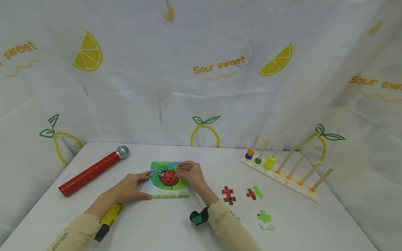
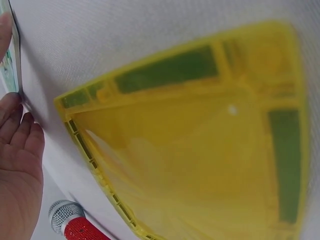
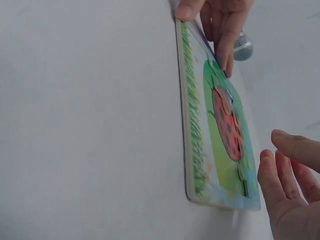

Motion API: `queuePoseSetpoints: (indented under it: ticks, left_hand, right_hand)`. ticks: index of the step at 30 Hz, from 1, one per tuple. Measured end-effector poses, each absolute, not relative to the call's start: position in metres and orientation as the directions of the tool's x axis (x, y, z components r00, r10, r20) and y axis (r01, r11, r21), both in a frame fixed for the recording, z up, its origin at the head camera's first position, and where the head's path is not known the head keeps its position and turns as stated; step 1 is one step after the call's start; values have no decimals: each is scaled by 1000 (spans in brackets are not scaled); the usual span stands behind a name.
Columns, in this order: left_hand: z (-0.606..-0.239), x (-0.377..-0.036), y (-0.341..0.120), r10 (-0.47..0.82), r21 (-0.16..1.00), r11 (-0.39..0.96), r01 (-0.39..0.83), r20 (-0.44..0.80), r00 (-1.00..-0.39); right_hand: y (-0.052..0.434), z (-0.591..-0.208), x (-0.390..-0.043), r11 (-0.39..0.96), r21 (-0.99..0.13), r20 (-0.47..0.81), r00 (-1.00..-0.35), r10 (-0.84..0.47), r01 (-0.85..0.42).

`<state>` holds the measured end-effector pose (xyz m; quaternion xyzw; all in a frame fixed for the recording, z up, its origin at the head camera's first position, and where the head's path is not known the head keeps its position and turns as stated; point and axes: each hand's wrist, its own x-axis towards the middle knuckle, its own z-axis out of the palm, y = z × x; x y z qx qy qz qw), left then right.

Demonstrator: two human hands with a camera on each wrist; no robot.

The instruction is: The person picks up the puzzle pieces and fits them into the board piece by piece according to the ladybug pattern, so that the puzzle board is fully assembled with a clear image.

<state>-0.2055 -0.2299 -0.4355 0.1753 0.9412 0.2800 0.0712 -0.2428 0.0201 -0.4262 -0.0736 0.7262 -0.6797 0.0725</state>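
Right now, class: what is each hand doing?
Left hand: open, fingers steadying the ladybird puzzle board.
Right hand: open, fingertips resting on the board's top.

"Sour sweet" was printed in yellow on the white backdrop cloth (image 1: pixel 218 66) behind the hands, repeated partly at both sides.

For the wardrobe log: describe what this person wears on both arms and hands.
Both hands are bare. Each arm has a long beige sleeve; the left sleeve carries dark lettering too small to read. A yellow and black device sits at the left wrist, a black and teal device at the right wrist.
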Motion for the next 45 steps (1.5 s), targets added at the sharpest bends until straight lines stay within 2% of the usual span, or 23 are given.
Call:
queuePoseSetpoints:
  ticks: [5,15,27,38,45]
  left_hand:
    - [-435,-206,-230,356,544,794,272,-53,-933]
    - [-438,-206,-231,350,528,805,271,-52,-935]
    - [-440,-206,-231,359,532,797,286,-37,-933]
    - [-439,-207,-231,361,534,795,287,-36,-932]
    - [-438,-205,-231,364,527,798,291,-36,-931]
  right_hand:
    - [54,-420,-241,40,-999,-37,-961,-275,27]
    - [115,-419,-231,132,-988,-113,-946,-305,75]
    - [186,-426,-218,230,-972,-118,-937,-329,41]
    - [220,-432,-209,323,-944,-52,-937,-346,-67]
    - [228,-435,-208,427,-889,-47,-894,-446,-166]
